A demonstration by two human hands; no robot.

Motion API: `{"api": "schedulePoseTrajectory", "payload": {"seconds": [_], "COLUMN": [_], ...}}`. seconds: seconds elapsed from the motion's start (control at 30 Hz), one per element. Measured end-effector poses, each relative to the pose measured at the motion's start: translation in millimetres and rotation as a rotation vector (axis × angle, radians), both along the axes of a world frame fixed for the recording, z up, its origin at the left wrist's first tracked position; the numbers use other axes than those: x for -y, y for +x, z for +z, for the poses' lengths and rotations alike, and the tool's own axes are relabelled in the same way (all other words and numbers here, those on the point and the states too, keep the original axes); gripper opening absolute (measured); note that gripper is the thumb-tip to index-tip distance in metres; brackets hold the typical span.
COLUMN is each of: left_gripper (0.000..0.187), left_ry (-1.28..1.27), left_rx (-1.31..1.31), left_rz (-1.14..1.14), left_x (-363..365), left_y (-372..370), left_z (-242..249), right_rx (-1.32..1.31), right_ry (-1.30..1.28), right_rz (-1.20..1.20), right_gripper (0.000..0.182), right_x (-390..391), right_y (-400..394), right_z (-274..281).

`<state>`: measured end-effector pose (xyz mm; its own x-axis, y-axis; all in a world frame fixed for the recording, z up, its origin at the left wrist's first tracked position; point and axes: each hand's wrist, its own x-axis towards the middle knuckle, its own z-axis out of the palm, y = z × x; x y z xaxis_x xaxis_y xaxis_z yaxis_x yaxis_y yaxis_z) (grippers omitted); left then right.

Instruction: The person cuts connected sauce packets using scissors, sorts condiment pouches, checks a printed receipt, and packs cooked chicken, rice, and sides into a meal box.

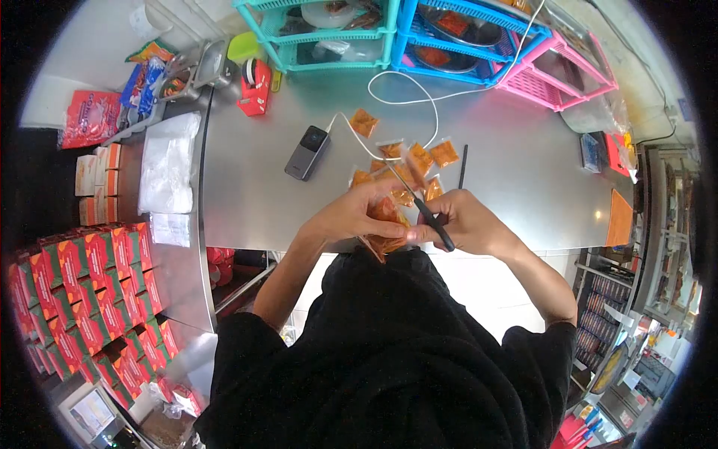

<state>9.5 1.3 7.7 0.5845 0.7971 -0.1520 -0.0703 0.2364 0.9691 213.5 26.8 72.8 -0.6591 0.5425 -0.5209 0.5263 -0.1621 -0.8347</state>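
Note:
In front of my body, at the table's near edge, my left hand (359, 213) is closed on a clear plastic packet (385, 243) with orange-red contents. My right hand (467, 221) grips a tool with a black handle (436, 224) and a thin metal blade, which points up and left over the small packets. The right fingertips meet the left ones at the packet's side. Just beyond both hands lie several small clear sachets of orange-brown filling (421, 157), partly hidden by the fingers. A slim black stick (464, 166) rests right of them.
On the steel table (538, 179) a dark power bank (307, 153) has a white cable (430, 101) attached. Teal (336, 56), blue (464, 67) and pink racks (553, 75) line the back. A red tape dispenser (255, 87) and plastic bags (168, 161) are at left. Red-green boxes (97, 277) are stacked lower left.

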Motion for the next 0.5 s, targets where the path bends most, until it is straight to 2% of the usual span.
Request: {"api": "schedulePoseTrajectory", "payload": {"seconds": [0.07, 0.17, 0.27, 0.3, 0.4, 0.47, 0.5], "left_gripper": [0.062, 0.048, 0.038, 0.036, 0.033, 0.035, 0.035], "left_ry": [-0.195, -0.29, -0.208, -0.211, -0.271, -0.375, -0.311], "left_rx": [0.065, 0.221, 0.181, 0.193, 0.219, 0.218, 0.19], "left_rz": [0.013, -0.002, -0.384, -0.299, -0.073, 0.047, 0.098], "left_x": [0.0, -0.9, -2.0, -1.5, 1.1, 1.5, 1.6], "left_y": [4.2, -1.6, -11.2, -13.7, -22.9, -29.8, -29.6], "left_z": [3.8, -3.1, -31.2, -29.8, -19.0, -9.2, -6.9], "right_rx": [-0.078, -0.226, -0.265, -0.239, -0.034, 0.107, 0.16], "right_ry": [-0.058, -0.091, 0.034, 0.035, 0.054, -0.012, 0.02], "right_rz": [-0.026, -0.178, -0.302, -0.349, -0.235, 0.021, 0.127], "right_gripper": [0.031, 0.022, 0.016, 0.021, 0.027, 0.042, 0.046], "right_x": [-1.6, 0.7, -8.0, -12.4, -14.3, -9.2, -5.1], "right_y": [-2.3, -2.1, 8.8, 11.3, 26.9, 37.4, 36.2], "right_z": [-1.3, -7.0, 0.9, 8.5, 18.1, 17.6, 21.0]}}
